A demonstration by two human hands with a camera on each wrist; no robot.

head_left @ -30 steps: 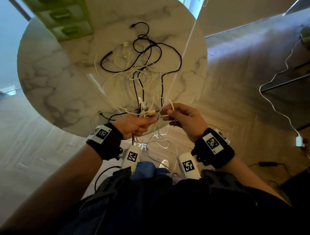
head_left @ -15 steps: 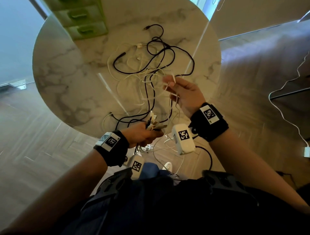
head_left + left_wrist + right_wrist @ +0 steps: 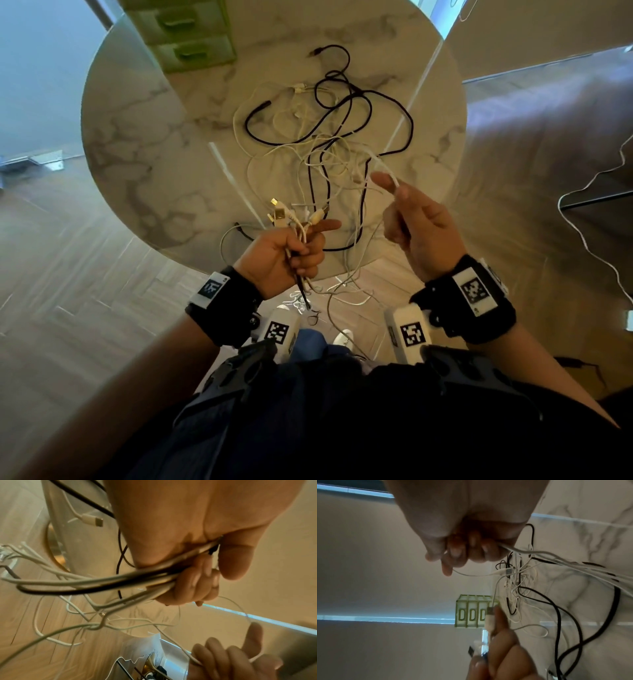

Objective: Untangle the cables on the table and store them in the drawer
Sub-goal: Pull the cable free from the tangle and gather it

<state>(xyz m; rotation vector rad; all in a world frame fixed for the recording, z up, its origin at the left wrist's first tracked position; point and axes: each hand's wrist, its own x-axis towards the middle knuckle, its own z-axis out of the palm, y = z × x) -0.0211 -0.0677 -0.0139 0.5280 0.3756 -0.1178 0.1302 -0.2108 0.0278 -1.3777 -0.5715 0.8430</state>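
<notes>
A tangle of black and white cables (image 3: 329, 137) lies on the round marble table (image 3: 137, 144). My left hand (image 3: 291, 253) grips a bundle of cable ends (image 3: 291, 216), plugs pointing up, at the table's near edge; the left wrist view shows its fingers (image 3: 193, 582) curled round several white and black cords. My right hand (image 3: 411, 222) is raised to the right of it and holds a single white cable (image 3: 385, 168) that runs back into the tangle; its fingers (image 3: 471, 550) curl round that cord. Loose loops hang off the table edge toward the floor.
A green drawer unit (image 3: 185, 34) stands at the table's far left edge, its drawers closed. Another white cord (image 3: 589, 212) trails over the wooden floor on the right. Cable loops (image 3: 342, 294) dangle between the table and my body.
My right hand has pulled away from the left, first forward over the tangle, then back to the right, drawing one white cable out. The left hand keeps its bundle, plugs now upright.
</notes>
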